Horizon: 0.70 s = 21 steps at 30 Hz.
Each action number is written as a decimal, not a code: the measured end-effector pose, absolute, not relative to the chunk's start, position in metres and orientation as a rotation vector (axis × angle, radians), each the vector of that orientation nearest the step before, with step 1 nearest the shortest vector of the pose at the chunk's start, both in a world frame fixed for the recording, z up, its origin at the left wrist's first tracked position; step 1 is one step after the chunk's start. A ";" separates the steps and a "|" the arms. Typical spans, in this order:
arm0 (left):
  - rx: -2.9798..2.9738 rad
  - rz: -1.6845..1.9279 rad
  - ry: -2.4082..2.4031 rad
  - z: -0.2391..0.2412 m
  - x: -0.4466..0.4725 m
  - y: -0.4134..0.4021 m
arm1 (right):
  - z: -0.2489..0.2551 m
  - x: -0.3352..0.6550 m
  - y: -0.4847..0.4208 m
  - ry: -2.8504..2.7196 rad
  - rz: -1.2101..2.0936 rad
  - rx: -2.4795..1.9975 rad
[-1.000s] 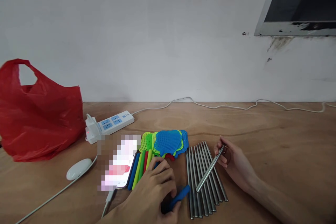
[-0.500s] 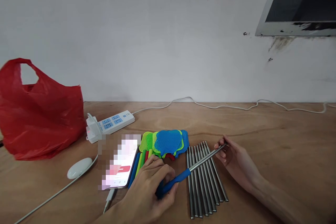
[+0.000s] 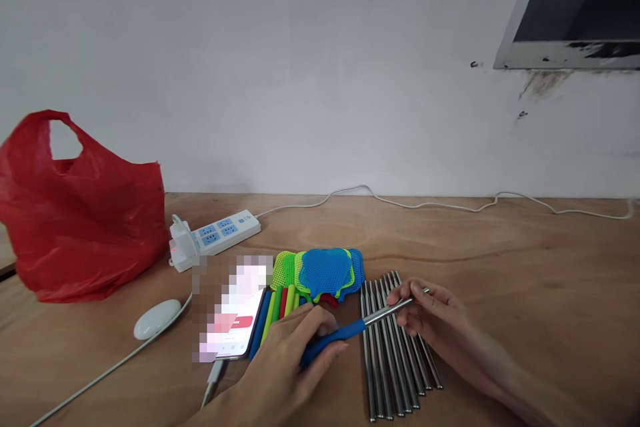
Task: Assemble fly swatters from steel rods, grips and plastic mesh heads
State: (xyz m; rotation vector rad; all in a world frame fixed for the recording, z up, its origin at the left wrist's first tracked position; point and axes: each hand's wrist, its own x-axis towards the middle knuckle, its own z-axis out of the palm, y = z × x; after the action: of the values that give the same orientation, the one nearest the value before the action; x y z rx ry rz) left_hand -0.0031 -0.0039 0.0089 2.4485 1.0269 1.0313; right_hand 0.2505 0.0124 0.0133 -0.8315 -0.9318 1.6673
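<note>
My left hand is closed around a blue handle. A metal rod extends from that handle up to the right, and my right hand pinches the rod near its far end. Below it, several loose metal rods lie side by side on the wooden table. Mesh fly swatter heads in blue, green and yellow-green are stacked behind my left hand, with a bit of red under them. Coloured handles lie in a row left of that hand, which partly covers them.
A lit phone, partly blurred out, lies beside the handles with a cable plugged in. Further left are a white oval device, a power strip and a red plastic bag. A thin cord runs along the wall.
My right hand has slid left and down along the rod, closer to the handle, and the rod's end now shows beyond its fingers. My left hand keeps its grip. The view has shifted slightly.
</note>
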 end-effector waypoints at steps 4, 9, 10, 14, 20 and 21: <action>2.394 1.019 1.030 0.008 0.000 -0.005 | 0.012 0.248 0.010 -0.977 1.693 -0.843; 2.343 0.892 1.007 0.013 -0.001 -0.008 | 0.006 0.242 0.007 -0.929 1.728 -0.808; 2.341 0.873 1.004 0.015 -0.001 -0.008 | 0.006 0.243 0.009 -0.891 1.719 -0.798; 2.389 0.925 1.089 0.021 -0.004 -0.003 | 0.009 0.250 0.017 -0.807 1.641 -0.848; 2.558 0.890 1.432 0.014 -0.009 0.015 | 0.014 0.260 0.024 -0.833 1.462 -0.999; 2.583 0.864 1.457 0.012 -0.010 0.017 | 0.014 0.259 0.024 -0.856 1.442 -1.026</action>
State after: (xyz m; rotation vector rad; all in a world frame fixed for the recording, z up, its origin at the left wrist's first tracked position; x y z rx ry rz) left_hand -0.0095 0.0166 0.0116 2.5831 1.4567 0.8644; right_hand 0.2594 0.0240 0.0139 -1.0263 -0.8564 1.4421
